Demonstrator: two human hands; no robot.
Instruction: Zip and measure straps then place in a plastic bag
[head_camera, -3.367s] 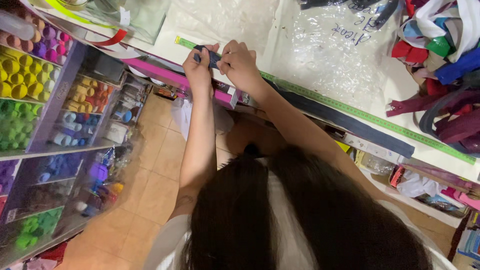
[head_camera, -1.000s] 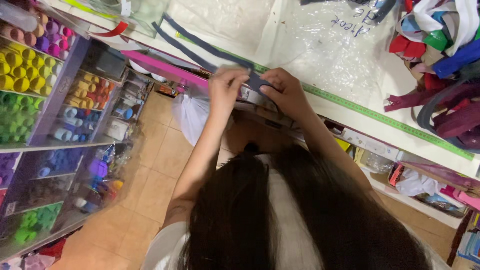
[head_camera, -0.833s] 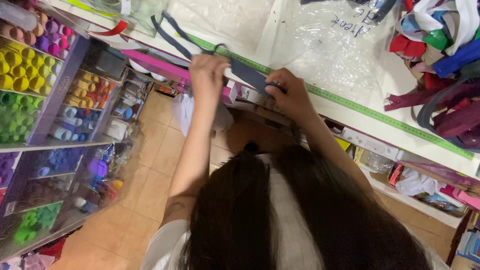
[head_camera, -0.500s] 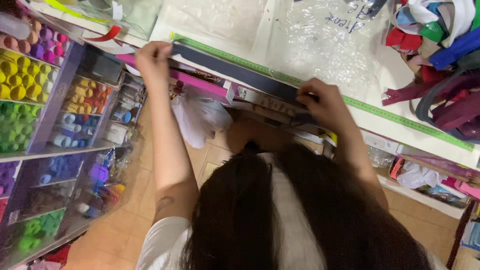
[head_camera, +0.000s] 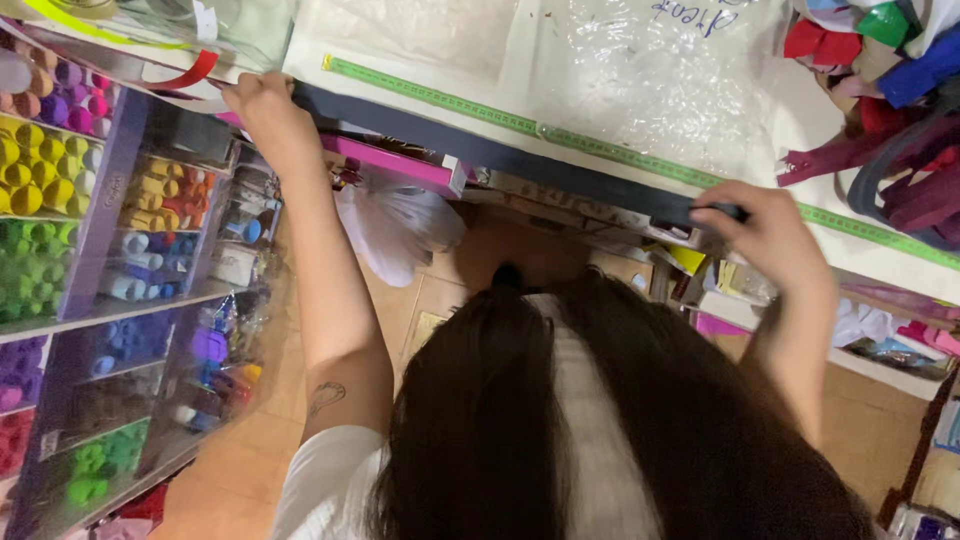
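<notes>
A white worktop (head_camera: 480, 40) under clear plastic runs across the top of my head view, with a green measuring tape (head_camera: 560, 135) laid along its edge, shelves of coloured thread spools (head_camera: 60, 190) to my left and a heap of zippers and ribbons (head_camera: 880, 110) to my right. I hold a dark strip of webbing (head_camera: 500, 155) stretched taut just beside the tape: my left hand (head_camera: 265, 115) has its grip closed on one end near the tape's start, and my right hand (head_camera: 765, 225) has its grip pinched shut on the other end, the two hands well apart.
</notes>
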